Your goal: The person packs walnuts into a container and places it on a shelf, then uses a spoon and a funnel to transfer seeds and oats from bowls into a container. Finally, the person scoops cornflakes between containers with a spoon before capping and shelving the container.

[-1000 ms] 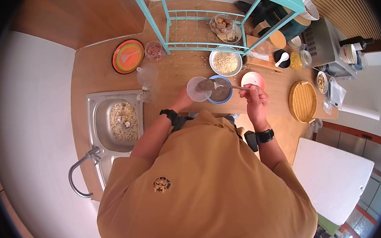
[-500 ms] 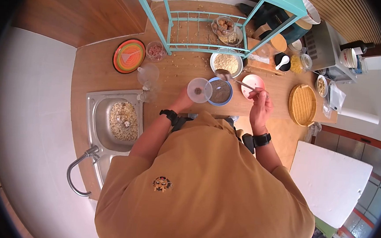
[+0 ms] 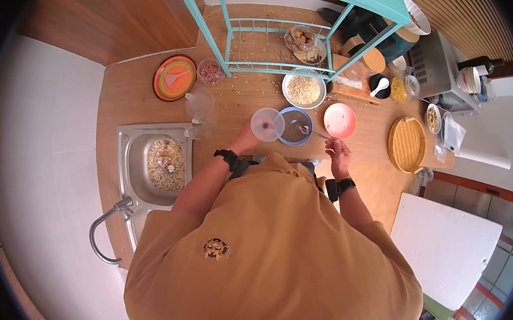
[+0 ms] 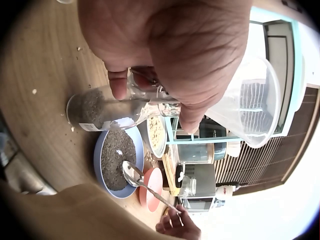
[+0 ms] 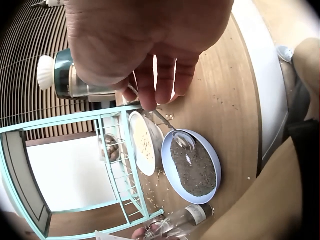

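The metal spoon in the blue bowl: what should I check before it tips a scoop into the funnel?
1. Metal spoon held: ok, the right hand pinches its handle.
2. Scoop on the spoon: not ok, its bowl looks shiny and bare.
3. Dark grains in the blue bowl: ok, lots there.
4. Glass bottle held: ok, the left hand grips it near the top.
5. Funnel seated in the bottle: cannot tell, the hand hides the join.

The wooden counter (image 3: 236, 106) carries a blue bowl (image 5: 168, 166) and basket (image 3: 407, 144).
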A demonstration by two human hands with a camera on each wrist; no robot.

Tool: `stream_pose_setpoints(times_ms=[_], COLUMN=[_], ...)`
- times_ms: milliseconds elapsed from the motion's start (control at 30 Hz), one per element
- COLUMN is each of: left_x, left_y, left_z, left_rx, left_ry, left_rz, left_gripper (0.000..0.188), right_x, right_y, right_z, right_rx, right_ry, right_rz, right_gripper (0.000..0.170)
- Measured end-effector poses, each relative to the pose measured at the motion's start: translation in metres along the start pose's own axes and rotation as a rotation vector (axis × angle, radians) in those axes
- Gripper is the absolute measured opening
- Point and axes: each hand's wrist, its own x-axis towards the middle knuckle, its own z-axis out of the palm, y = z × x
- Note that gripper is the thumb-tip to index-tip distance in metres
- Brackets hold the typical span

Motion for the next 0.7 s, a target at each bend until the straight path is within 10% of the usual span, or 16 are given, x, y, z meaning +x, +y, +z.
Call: stream_pose_setpoints(times_ms=[700], left_x=[0.002], left_y=[-0.002], left_z=[0.000], left_rx=[0.017], left_ry=[-0.007], left_rz=[0.073], left_gripper=[0.023], right_x=[0.011], right_y=[-0.006], right_z=[0.006], right_rx=[0.358], right_ry=[-0.019], right_rz=[0.094], right_gripper=[0.023])
